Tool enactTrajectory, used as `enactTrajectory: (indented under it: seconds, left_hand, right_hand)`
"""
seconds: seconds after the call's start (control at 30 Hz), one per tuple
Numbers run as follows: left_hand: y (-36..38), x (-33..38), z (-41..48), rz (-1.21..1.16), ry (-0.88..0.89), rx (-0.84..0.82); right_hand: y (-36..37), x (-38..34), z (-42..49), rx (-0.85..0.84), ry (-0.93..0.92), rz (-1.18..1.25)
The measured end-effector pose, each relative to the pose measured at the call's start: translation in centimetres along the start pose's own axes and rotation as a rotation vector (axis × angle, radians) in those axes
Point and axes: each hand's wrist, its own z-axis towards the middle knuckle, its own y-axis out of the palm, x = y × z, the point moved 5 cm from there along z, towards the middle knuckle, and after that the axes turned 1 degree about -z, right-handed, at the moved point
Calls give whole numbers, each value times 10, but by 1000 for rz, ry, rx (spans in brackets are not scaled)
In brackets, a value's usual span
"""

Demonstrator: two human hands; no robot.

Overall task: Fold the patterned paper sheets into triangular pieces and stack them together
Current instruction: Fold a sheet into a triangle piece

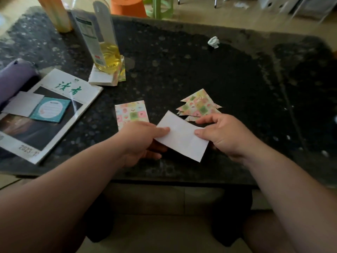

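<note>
Both hands hold one paper sheet (182, 137), white side up, just above the dark table (182, 70) near its front edge. My left hand (140, 141) pinches its left edge, thumb on top. My right hand (224, 136) pinches its right edge. A faint crease runs across the sheet. Just beyond my right hand lies a stack of folded triangular pieces (198, 105) in a pastel pattern, points fanned out. A small pile of flat patterned sheets (132, 112) lies beyond my left hand, partly hidden by it.
A magazine (54, 106) with cards on it lies at the left, beside a purple case (12, 79). An oil bottle (102, 39) stands on more patterned paper (109, 75) at the back left. A crumpled paper ball (213, 42) sits far back.
</note>
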Motion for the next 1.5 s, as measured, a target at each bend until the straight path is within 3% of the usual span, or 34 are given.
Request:
enactTrajectory:
  seconds: [0.17,0.27,0.33,0.43,0.67,0.83,1.03,1.13,1.23,1.3,1.4,1.5]
  left_hand:
    - [22,-13,-2,299,-60,-80]
    - [29,-18,2,182,-31,10]
    - [35,-23,6,58,-34,30]
    - [45,-31,3,-37,-90,-3]
    - [48,-30,-5,-65,-128,7]
    - [49,-35,-8,-88,-198,-114]
    - [52,-34,-16,-82,-235,-196]
    - [41,-21,-15,266,-71,-114]
    - [23,8,-18,795,416,127]
    - [25,15,-24,951,669,50]
    - [33,5,-20,1068,752,-91]
    - [37,-3,-11,971,699,-2]
  right_hand:
    - [-17,28,-10,151,-128,-391]
    - [-21,26,-23,304,-413,-585]
    - [-11,21,-36,238,-601,-634]
    - [11,22,-45,143,-721,-715]
    - [22,27,-39,109,-817,-669]
    - [25,33,-37,128,-803,-677]
    - [29,25,-41,191,-925,-628]
    - [31,30,-37,165,-898,-611]
    - [30,39,-31,125,-798,-545]
    - [27,41,-28,123,-727,-470]
    - [18,42,-24,126,-543,-333]
    - [14,49,-20,116,-364,-251]
